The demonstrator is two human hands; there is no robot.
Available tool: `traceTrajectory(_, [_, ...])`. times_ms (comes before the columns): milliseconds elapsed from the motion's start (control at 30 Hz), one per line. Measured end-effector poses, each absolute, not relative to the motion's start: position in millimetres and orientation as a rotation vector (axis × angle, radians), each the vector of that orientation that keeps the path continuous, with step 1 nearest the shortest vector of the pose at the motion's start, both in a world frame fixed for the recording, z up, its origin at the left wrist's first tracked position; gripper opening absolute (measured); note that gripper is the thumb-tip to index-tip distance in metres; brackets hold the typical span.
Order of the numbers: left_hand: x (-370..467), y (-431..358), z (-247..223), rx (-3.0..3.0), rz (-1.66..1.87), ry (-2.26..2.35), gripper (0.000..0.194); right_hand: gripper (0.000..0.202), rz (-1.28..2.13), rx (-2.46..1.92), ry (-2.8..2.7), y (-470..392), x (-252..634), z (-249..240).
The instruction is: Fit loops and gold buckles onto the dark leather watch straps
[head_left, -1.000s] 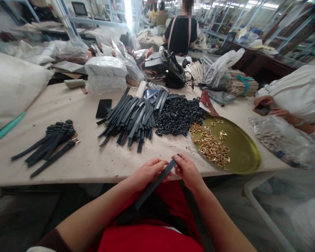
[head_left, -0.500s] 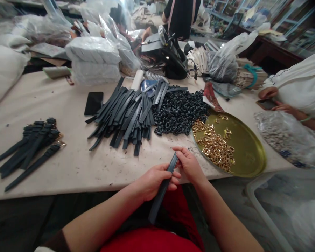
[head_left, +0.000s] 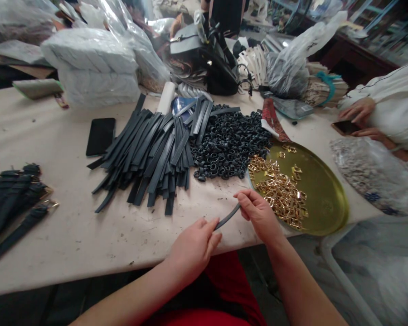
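Observation:
A dark strap (head_left: 228, 217) stretches between my two hands above the table's front edge, slightly curved. My left hand (head_left: 194, 244) pinches it at the lower left, and its lower part is hidden behind that hand. My right hand (head_left: 256, 212) grips the strap's far end between thumb and fingers, beside a round gold tray (head_left: 326, 199). Gold buckles (head_left: 282, 194) lie heaped on the tray's left side. Beyond my hands are a fan of loose dark straps (head_left: 149, 154) and a heap of small black loops (head_left: 227, 145).
At the left edge lie several straps fitted with buckles (head_left: 13, 194). A black phone (head_left: 101, 136) rests beside the loose straps. Plastic-wrapped packs (head_left: 95, 68) and a black bag (head_left: 221, 68) stand behind. On the right, a person's hands (head_left: 362, 113) hold a phone near a clear bag (head_left: 370, 176).
The strap has turned from steeply upright to a flatter slant, edge-on. My right hand has moved slightly right, my left hand has rolled over, and the view has shifted right.

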State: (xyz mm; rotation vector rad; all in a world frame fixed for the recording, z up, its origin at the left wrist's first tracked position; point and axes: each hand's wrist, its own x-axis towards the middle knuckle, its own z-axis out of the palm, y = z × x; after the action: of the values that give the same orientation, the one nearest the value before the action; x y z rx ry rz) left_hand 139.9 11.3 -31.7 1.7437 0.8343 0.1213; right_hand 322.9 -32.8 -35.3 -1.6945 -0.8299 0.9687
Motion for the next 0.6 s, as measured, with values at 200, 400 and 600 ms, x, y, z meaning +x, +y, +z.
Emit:
traceTrajectory(200, [142, 21, -35, 1.697, 0.156, 0.776, 0.031, 0.027, 0.918, -1.727, -0.811, -38, 326, -39])
traceTrajectory(400, [161, 24, -32, 1.133, 0.03, 0.783, 0.018, 0.026, 0.998, -1.75, -0.773, -27, 321, -47])
traceTrajectory(600, [184, 35, -35, 0.714, 0.073, 0.768, 0.011, 0.028, 0.91, -1.834, -0.93, -19, 331, -48])
